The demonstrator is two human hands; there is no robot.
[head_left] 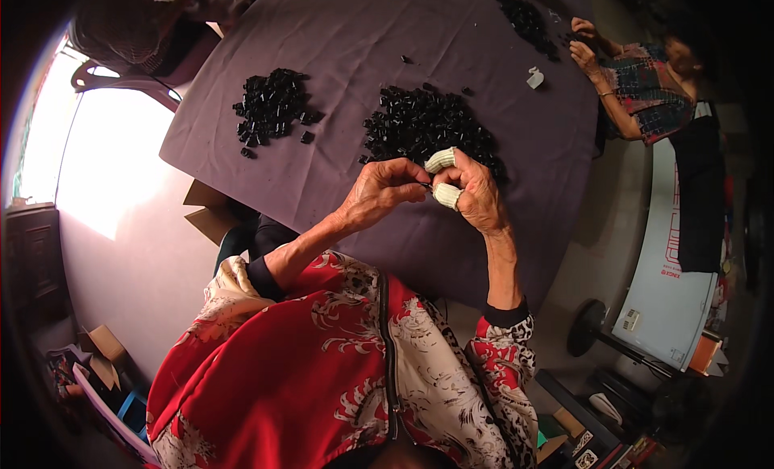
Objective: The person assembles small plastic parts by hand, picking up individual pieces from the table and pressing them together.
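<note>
Round table (pixel 339 34) under a dark purple cloth; its near edge curves down toward the person's chest, and bare pale floor lies open on both sides of it. Far left: bright window glare. Lower left on the floor: cardboard boxes (pixel 105 344), folded flaps, brown; count unclear.

On the cloth, left to right: three heaps of small black parts. Left heap (pixel 270 105), compact, a few strays beside it, well clear of the table edge. Middle heap (pixel 427 126), larger, just beyond the hands. Far heap (pixel 528 22), near the upper right rim, in front of a second person whose hands (pixel 582 42) work at it. One small white scrap (pixel 535 77) lies between the middle and far heaps.

Left hand (pixel 379 193): fingertips closed in a pinch on a small black piece (pixel 425 185). Right hand (pixel 476 191): two fingers wear ribbed white finger covers (pixel 441 159), also pinched onto the same piece. Hands meet over the near edge of the cloth.

Right: white board (pixel 669 300) with red printed marks and a small label, leaning.
</note>
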